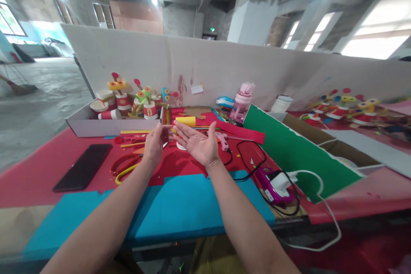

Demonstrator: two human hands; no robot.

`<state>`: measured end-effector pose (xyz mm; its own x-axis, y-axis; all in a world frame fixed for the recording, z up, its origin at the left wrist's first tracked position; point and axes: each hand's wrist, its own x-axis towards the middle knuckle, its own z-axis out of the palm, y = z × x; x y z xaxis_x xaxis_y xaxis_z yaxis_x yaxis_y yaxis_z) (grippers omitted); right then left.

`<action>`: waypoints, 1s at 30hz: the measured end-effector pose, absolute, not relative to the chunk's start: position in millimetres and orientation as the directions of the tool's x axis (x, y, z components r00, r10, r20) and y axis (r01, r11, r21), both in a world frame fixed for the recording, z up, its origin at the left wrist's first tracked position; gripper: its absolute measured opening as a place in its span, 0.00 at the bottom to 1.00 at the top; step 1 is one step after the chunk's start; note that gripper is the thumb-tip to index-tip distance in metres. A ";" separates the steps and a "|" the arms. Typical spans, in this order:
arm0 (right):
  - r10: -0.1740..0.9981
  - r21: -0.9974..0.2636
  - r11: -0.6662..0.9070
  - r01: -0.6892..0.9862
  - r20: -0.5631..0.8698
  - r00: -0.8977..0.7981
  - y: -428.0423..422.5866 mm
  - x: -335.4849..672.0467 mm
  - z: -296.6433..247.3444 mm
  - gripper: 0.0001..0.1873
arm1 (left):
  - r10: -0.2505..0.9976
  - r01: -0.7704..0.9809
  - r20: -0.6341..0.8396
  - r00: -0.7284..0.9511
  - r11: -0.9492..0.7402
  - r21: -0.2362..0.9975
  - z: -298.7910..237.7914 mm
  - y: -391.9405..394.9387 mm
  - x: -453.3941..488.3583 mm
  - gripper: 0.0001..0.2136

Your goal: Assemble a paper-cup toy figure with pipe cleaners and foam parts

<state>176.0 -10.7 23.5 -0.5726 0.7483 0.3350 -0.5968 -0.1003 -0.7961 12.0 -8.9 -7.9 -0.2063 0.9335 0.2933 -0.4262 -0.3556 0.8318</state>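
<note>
Hands: left hand [156, 142], right hand [199, 143] empty above red sheet [189, 165].

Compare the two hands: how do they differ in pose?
The right hand lies palm up with fingers spread flat; the left hand is turned on edge, fingers curled inward. The right hand reaches farther forward than the left hand. Both are empty, raised above the red sheet, fingertips nearly meeting.
</note>
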 end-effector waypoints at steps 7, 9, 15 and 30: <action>0.702 -0.731 -0.296 -0.615 0.270 -0.659 -17.6 173.7 24.3 0.47 | 0.961 -0.338 0.276 0.031 -0.250 0.908 -17.5 -12.0 21.4 0.13; 0.695 -0.739 -0.317 -0.595 0.246 -0.676 -18.4 171.3 23.1 0.45 | 0.961 -0.307 0.275 0.019 -0.256 0.916 -19.4 -13.2 23.3 0.12; 0.684 -0.748 -0.282 -0.601 0.282 -0.672 -16.9 169.2 22.1 0.39 | 0.951 -0.202 0.310 0.006 -0.302 0.932 -14.2 -16.2 24.3 0.14; 0.726 -0.753 -0.242 -0.612 0.279 -0.629 -11.6 171.6 18.2 0.42 | 0.971 -0.261 0.237 -0.032 -0.237 0.936 -14.1 -11.0 20.0 0.13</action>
<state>171.6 -11.6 18.2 -0.6292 0.7255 0.2788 -0.6123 -0.2417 -0.7528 20.0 -11.0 -14.1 -0.0324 0.9711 0.2365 -0.2615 -0.2367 0.9358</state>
